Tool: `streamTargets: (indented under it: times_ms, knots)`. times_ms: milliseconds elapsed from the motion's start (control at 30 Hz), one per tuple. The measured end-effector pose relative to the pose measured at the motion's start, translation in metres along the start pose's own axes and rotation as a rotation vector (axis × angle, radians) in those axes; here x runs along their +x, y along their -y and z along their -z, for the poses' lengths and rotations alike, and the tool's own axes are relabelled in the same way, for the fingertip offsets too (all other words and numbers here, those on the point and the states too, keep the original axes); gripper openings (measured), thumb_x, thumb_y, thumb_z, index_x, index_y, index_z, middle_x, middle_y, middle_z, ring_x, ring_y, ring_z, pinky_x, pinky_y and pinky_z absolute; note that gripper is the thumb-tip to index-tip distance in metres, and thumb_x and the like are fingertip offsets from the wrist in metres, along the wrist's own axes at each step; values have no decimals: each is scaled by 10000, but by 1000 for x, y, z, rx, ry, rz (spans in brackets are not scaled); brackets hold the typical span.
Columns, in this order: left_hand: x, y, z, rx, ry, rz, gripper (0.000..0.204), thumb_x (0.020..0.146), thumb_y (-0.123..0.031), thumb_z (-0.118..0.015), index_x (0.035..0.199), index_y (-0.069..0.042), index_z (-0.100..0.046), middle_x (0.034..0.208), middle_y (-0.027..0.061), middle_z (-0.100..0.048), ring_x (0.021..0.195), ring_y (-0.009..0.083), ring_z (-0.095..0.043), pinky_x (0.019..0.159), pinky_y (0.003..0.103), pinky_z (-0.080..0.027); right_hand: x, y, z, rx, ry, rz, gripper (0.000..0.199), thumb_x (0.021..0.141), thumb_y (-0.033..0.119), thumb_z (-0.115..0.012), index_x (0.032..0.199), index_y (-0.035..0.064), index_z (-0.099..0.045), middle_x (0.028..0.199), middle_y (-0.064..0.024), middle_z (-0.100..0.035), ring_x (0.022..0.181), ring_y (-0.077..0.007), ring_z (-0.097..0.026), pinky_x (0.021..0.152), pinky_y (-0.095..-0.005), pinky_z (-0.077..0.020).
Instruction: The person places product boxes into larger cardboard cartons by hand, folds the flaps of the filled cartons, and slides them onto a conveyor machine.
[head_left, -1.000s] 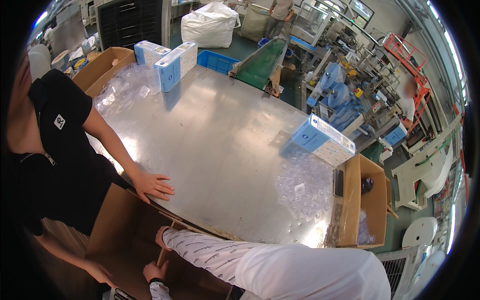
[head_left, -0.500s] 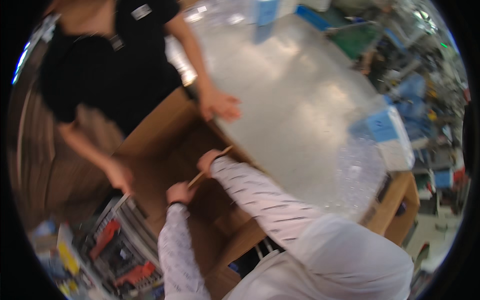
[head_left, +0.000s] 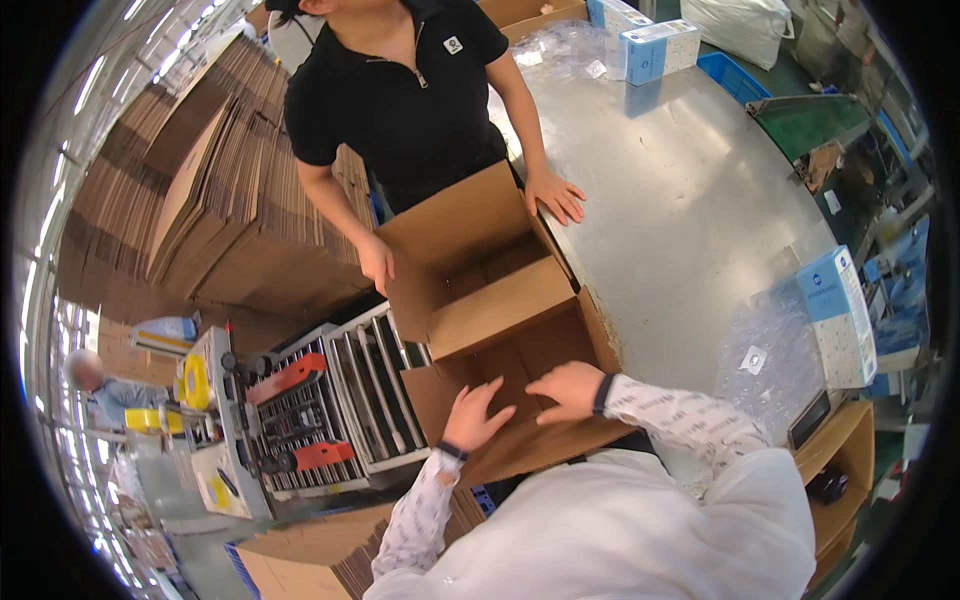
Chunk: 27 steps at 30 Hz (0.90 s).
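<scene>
An open cardboard box (head_left: 520,375) stands close in front of me, its upright flaps partly folded out. My left hand (head_left: 478,415) hovers over its near left part with the fingers spread, holding nothing. Over the near right part is my right hand (head_left: 568,391), thumb and forefinger apart and nothing between them. Just beyond, another open cardboard compartment (head_left: 470,280) shows past a tan flap (head_left: 503,308); whether it is a second box I cannot tell. A co-worker's hand (head_left: 376,262) touches its left edge; the other hand (head_left: 555,195) lies flat on the metal table.
To the right spreads the metal table (head_left: 690,200), bearing clear plastic bags (head_left: 765,345) and a blue-white carton (head_left: 838,315). On the left is a roller conveyor (head_left: 375,385) with red-armed machinery (head_left: 300,380). Flattened cardboard stacks (head_left: 240,200) rise behind it.
Both my hands have let go of the thin cardboard edge and drawn nearer to me, fingers opened. The co-worker's right-side hand has come down onto the table. The view has shifted and sharpened.
</scene>
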<state>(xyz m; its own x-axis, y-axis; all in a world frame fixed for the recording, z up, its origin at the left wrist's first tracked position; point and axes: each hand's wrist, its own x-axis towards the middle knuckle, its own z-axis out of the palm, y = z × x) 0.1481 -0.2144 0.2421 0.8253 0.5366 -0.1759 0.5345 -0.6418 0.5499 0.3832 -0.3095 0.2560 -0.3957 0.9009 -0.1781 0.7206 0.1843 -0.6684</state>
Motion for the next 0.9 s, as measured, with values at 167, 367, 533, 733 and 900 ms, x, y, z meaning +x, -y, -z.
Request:
streamTargets:
  times_ms: [167,367,533,733,900]
  knots:
    - [-112,-34,3,13,-68,245,521,822,-446,-628,1162,-53,-590,1175,136,-601,1163,302,-512,1053,512,-266,-78,23,-33,-134,41,-141,651,767,573,-605,1152,49,-589,1038,-133,-642,1003,-286,-588,916,-433,-416]
    - [-130,-4,-25,480,-108,-69,348,701,-384,-733,893,-101,-668,1007,36,-649,1075,210,-556,1063,526,-235,-74,7,-45,-185,-127,178,519,749,537,-632,1023,96,-639,1022,-69,-644,1047,-256,-552,1029,-457,-317]
    - [-72,4,-5,389,-250,-86,219,746,-326,-702,816,-121,-678,909,0,-675,940,185,-606,998,477,-322,-55,-5,-19,-535,-272,83,344,705,396,-685,892,109,-653,889,-39,-633,1012,-246,-544,1018,-478,-315]
    - [-63,-4,1,168,86,37,396,838,-462,-585,958,-99,-688,1023,51,-668,1043,225,-584,954,512,-348,-51,-13,-24,-498,-106,-196,286,680,400,-709,750,125,-671,783,-15,-657,851,-213,-617,793,-346,-461]
    - [62,33,35,-191,-313,-150,381,832,-359,-625,961,-1,-652,965,180,-659,939,350,-610,815,431,-477,-40,-14,-27,-466,-120,-252,334,676,447,-697,730,119,-671,751,-35,-657,823,-230,-625,722,-371,-489]
